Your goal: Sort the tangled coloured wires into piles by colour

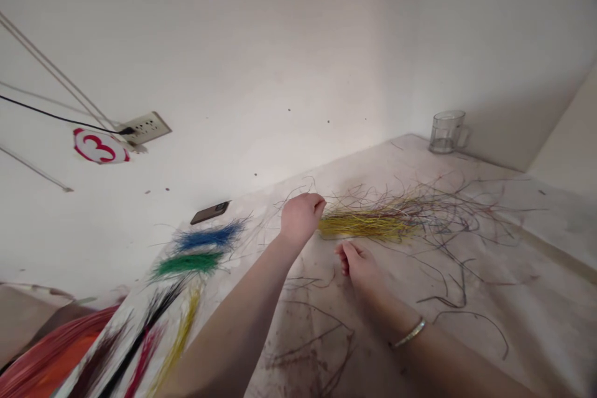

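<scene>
My left hand (301, 216) is closed in a fist around the near end of a bundle of thin yellow strands (368, 225) lying on the pale work table (489, 317). Just below the bundle, my right hand (359, 264) rests on the table with its fingers curled in; whether it pinches a strand I cannot make out. A silver bangle (410, 334) sits on the right wrist. Beyond the bundle spreads a tangle of loose mixed-colour strands (448, 208).
Sorted tufts lie at the left: blue (209, 236), green (186, 263), yellow (184, 329), black and red ones nearer. A dark phone (209, 212) lies by the wall. A clear glass mug (446, 132) stands in the far corner. A wall socket (145, 128) and a numbered sign (100, 146) hang on the left.
</scene>
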Motion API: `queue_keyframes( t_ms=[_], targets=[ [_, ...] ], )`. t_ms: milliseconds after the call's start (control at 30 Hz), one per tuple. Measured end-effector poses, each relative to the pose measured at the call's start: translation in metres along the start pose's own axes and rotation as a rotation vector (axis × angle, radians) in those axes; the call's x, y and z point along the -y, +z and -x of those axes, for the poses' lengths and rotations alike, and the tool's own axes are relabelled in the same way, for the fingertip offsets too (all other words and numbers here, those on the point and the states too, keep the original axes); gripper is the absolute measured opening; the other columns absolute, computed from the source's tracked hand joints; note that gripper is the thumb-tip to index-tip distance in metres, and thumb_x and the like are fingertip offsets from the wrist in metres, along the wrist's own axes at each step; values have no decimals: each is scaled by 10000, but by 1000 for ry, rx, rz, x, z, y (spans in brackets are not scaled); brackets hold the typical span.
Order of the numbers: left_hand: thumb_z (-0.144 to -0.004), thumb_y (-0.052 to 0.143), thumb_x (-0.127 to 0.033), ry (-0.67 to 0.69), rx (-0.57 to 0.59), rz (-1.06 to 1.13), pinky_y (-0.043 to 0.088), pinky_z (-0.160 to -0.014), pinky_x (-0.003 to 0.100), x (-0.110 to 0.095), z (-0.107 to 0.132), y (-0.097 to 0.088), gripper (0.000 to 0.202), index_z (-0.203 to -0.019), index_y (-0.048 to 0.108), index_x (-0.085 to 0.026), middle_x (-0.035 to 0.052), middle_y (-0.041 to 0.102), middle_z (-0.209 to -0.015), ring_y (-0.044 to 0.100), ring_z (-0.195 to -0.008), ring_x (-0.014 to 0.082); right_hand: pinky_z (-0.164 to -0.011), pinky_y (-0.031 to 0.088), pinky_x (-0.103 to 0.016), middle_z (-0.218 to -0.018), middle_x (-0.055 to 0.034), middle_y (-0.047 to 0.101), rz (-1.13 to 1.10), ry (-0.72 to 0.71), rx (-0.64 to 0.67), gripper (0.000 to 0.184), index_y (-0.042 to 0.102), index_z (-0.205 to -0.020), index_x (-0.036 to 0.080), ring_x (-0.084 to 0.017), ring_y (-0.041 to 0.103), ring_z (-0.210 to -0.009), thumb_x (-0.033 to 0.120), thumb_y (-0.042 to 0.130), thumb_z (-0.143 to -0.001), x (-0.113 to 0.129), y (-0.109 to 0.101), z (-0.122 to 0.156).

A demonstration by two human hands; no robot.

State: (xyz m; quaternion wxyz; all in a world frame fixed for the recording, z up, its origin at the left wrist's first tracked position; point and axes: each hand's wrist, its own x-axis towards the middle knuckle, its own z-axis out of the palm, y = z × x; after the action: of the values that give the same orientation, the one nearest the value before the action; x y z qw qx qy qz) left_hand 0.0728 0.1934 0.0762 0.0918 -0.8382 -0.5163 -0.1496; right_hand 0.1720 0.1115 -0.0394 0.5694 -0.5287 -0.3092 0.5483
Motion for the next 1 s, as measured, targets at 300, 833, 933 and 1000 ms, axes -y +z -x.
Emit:
queue_keyframes(
  t_ms=[300, 833, 933, 1000],
  targets=[
    [-851, 525, -290, -236, -36, 283, 341, -557, 237, -2, 46, -33, 177, -787, 678, -229, -28, 667, -698, 586, -662, 139, -491, 341, -263, -630, 0, 500, -26, -6, 45, 288, 582, -672, 189, -125, 426, -517, 433, 484, -788, 10, -1, 7],
    [-853, 491, -302, -279, 193, 377, 321, -563, 226, 11, 155, -32, 213, -704, 608, -203, -29, 602, -638, 538, -622, 127, -519, 293, -286, -483, 17, 391, 230, -147, 299, 561, 405, -500, 219, -132, 363, -490, 629, 307, -870, 20, -11, 22],
    [-852, 479, -322, -348, 219, 362, 322, -557, 224, 35, 177, -38, 236, -682, 587, -199, -35, 573, -611, 520, -604, 126, -512, 284, -283, -459, 23, 353, 334, -181, 336, 554, 344, -478, 227, -132, 346, -483, 599, 284, -885, 21, -13, 22],
    [-843, 480, -333, -400, 246, 375, 327, -553, 224, 51, 192, -40, 238, -678, 588, -199, -37, 561, -600, 515, -605, 130, -507, 280, -278, -461, 21, 365, 390, -190, 350, 532, 363, -480, 226, -135, 360, -492, 568, 316, -884, 20, -13, 21]
  ],
)
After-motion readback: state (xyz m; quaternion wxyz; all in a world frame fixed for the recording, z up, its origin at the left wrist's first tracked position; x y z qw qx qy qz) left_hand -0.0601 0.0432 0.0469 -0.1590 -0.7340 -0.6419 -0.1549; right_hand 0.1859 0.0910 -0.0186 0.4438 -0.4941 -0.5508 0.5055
